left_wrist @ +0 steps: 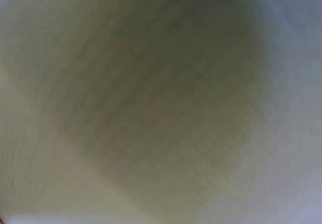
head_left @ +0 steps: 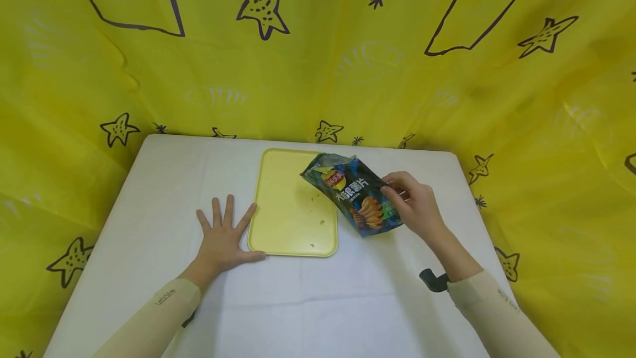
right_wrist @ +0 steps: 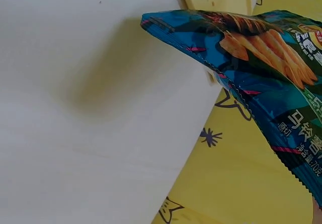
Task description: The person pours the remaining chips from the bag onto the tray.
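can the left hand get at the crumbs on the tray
Probably yes: the left hand lies fingers spread at the left edge of the tray, and the way to the visible crumbs looks free; the snack bag, in the right hand, hides only the tray's far right corner.

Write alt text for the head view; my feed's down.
The right hand holds a snack bag tilted over the right edge of a yellow tray with few crumbs. The left hand, fingers spread, rests at the tray's near-left corner.
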The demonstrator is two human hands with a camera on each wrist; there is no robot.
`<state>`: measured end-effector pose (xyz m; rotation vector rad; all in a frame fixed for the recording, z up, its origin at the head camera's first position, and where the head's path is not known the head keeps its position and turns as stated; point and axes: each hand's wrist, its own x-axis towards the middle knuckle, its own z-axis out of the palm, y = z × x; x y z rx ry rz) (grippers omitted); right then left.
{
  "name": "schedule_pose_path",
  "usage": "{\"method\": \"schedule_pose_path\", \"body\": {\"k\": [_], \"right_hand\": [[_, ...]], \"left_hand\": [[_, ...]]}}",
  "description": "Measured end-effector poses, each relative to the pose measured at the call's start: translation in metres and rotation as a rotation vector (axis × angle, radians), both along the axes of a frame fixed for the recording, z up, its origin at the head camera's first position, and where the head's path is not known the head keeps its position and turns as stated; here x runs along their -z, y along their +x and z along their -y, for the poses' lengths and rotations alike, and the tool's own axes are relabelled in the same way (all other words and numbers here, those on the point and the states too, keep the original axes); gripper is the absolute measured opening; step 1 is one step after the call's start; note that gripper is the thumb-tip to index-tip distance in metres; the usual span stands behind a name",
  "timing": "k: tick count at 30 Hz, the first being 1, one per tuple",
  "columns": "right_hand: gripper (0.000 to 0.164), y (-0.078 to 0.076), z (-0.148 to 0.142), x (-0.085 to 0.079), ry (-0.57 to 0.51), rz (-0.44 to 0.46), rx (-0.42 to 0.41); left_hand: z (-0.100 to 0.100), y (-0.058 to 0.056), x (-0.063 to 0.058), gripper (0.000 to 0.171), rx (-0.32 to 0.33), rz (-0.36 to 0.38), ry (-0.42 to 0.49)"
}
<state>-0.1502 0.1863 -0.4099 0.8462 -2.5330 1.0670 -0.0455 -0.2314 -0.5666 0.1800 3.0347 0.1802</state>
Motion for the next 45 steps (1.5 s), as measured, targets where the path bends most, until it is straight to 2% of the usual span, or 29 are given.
{"method": "schedule_pose_path", "body": {"k": [19, 33, 45], "right_hand": [[0.021, -0.013, 0.015, -0.021, 0.15, -0.021, -0.088], [0.019, -0.019, 0.025, -0.03, 0.22, -0.104, -0.11], [0.018, -0.023, 0.033, -0.043, 0.327, -0.091, -0.122]], "left_hand": [[0.0, -0.001, 0.0, 0.123, -0.007, 0.02, -0.004], [-0.001, -0.001, -0.001, 0.121, -0.015, 0.016, 0.002], [-0.001, -0.002, -0.002, 0.12, -0.019, 0.013, -0.003]]}}
